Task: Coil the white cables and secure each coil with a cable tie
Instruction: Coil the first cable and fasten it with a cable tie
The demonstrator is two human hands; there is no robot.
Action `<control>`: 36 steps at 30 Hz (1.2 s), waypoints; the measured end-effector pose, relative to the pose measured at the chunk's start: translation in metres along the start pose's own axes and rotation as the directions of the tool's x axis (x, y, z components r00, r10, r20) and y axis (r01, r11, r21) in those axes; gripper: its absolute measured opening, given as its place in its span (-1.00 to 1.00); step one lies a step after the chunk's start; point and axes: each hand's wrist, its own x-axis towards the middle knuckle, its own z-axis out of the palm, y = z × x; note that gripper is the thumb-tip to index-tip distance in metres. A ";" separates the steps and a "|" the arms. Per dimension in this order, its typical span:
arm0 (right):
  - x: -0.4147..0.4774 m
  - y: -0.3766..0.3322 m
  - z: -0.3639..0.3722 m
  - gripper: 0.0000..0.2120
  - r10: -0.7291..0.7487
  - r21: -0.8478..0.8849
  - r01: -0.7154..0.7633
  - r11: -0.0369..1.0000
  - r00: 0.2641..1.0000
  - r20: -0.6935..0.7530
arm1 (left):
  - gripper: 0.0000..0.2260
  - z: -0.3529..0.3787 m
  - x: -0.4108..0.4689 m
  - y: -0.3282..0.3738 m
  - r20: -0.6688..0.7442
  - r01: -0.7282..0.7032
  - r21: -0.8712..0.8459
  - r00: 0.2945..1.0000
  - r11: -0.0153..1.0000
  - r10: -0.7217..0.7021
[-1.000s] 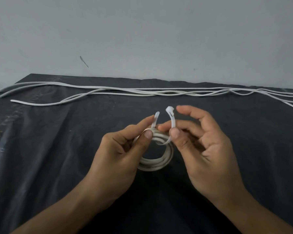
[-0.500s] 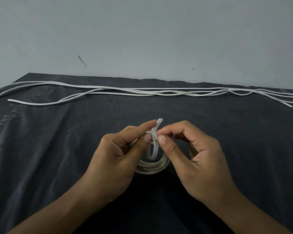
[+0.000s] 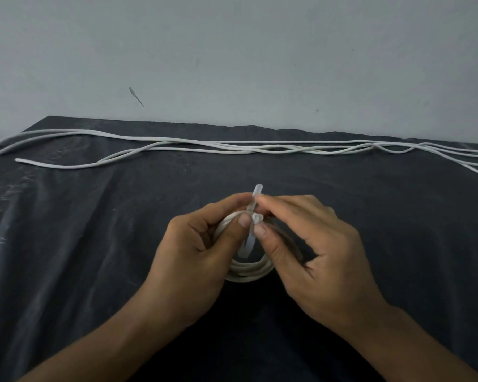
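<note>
A small coil of white cable [image 3: 248,271] is held upright between both hands above the dark cloth. A translucent white cable tie [image 3: 249,241] is looped around the coil's top, its tail sticking up past my fingertips. My left hand [image 3: 196,255] pinches the coil and the tie from the left with thumb and forefinger. My right hand [image 3: 309,249] pinches the tie's head and tail from the right. Much of the coil is hidden behind my fingers.
Several long uncoiled white cables [image 3: 232,147] lie stretched across the far side of the dark cloth-covered table [image 3: 66,244], close to the grey wall. A small dark mark [image 3: 136,96] sits on the wall.
The tie was an open U over the coil a second ago. Its two ends have come together into a loop, and the tail now pokes up through the head between my fingertips.
</note>
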 end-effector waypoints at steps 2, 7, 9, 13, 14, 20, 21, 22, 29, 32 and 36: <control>0.001 0.000 -0.002 -0.78 0.026 0.029 -0.028 0.999 0.999 0.046 | -0.73 0.000 -0.001 0.000 -0.026 0.008 0.019 1.000 1.000 -0.007; 0.005 -0.004 -0.010 -0.91 0.235 0.321 -0.256 0.912 0.967 0.102 | -0.73 0.002 -0.003 0.003 -0.014 -0.009 0.090 1.000 0.996 0.010; 0.009 -0.006 -0.013 -0.90 0.310 0.449 -0.306 0.839 0.948 0.065 | -0.73 0.003 -0.002 0.003 -0.022 -0.012 0.108 1.000 0.994 0.015; 0.011 -0.005 -0.016 -0.89 0.348 0.463 -0.314 0.829 0.937 0.013 | -0.73 0.004 -0.003 0.006 0.009 -0.027 0.152 1.000 0.988 0.026; 0.010 -0.005 -0.015 -0.88 0.339 0.436 -0.309 0.845 0.941 0.009 | -0.74 0.005 -0.003 0.007 0.022 -0.038 0.169 0.999 0.985 0.035; 0.011 -0.003 -0.018 -0.85 0.316 0.370 -0.291 0.882 0.949 -0.008 | -0.71 0.003 -0.003 0.010 0.067 -0.054 0.213 0.997 0.976 0.040; 0.010 -0.003 -0.018 -0.85 0.315 0.358 -0.296 0.885 0.949 0.007 | -0.71 0.003 -0.003 0.010 0.075 -0.054 0.220 0.996 0.974 0.038; 0.010 -0.002 -0.019 -0.86 0.314 0.343 -0.305 0.889 0.949 0.028 | -0.72 0.003 -0.003 0.010 0.082 -0.059 0.227 0.996 0.972 0.041; 0.009 0.001 -0.019 -0.88 0.347 0.299 -0.375 0.877 0.927 0.143 | -0.75 0.001 -0.002 0.008 0.095 -0.075 0.223 0.994 0.972 0.055; 0.010 0.003 -0.018 -0.87 0.355 0.313 -0.388 0.867 0.921 0.159 | -0.74 0.001 -0.002 0.007 0.097 -0.070 0.223 0.994 0.972 0.049; 0.013 0.003 -0.019 -0.86 0.313 0.347 -0.337 0.875 0.942 0.123 | -0.73 -0.001 0.001 0.008 0.102 -0.044 0.193 0.994 0.980 0.024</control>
